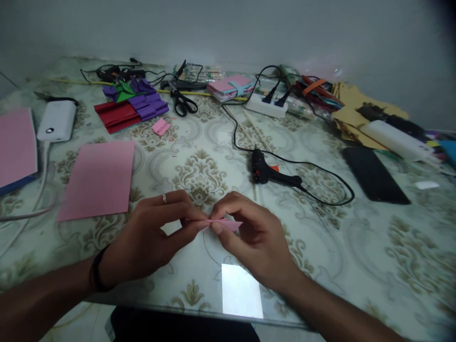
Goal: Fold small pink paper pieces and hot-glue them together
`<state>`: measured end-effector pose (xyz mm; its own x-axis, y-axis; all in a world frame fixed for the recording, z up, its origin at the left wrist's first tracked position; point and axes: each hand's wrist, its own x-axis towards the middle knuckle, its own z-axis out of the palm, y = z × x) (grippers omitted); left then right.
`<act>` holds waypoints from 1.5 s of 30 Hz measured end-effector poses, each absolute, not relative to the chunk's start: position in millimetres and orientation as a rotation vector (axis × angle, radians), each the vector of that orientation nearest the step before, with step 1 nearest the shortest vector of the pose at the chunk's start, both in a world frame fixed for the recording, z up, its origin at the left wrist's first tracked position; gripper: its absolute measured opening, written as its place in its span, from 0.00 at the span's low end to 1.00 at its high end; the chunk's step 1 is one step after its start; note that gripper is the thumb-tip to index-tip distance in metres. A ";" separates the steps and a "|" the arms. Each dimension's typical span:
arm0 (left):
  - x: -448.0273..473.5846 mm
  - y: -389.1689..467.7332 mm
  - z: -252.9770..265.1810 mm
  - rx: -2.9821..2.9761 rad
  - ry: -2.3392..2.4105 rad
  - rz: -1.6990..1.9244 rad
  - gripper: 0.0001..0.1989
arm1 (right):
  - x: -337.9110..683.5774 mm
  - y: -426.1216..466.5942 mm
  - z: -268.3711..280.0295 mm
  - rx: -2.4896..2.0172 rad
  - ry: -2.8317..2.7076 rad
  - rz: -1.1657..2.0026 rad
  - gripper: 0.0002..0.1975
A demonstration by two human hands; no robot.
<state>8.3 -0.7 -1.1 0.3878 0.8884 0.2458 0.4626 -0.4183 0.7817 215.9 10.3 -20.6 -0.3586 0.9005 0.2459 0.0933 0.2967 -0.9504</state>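
Between both hands, above the middle front of the table, is a small piece of folded pink paper [232, 224], seen nearly edge-on. My left hand [153, 232], with a ring and a dark wristband, pinches its left part between thumb and fingers. My right hand [254, 237] pinches it close beside, thumb on the near side and fingers behind. The fingertips of the two hands almost meet and cover much of the paper. A flat pink sheet [99, 178] lies on the table just beyond my left hand. Beyond my right hand rests a black glue gun [272, 173] with its cord.
Scissors [181, 99], a small pink folded piece [161, 127], purple folded paper [147, 104] and red paper [117, 116] lie farther back. A white power strip [267, 105] holds plugs. A phone [375, 175] lies right; a white power bank [57, 121] with a cable lies left.
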 end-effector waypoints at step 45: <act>13.0 3.6 -7.9 1.635 1.282 0.610 0.05 | 207.5 10.9 -20.4 -1.179 -1.743 1.269 0.01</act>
<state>13.0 3.6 -7.9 0.3293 0.9308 -0.1584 0.4643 -0.0136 0.8856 207.5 10.9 -20.4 -0.3662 0.9305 0.0085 0.2779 0.1181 -0.9533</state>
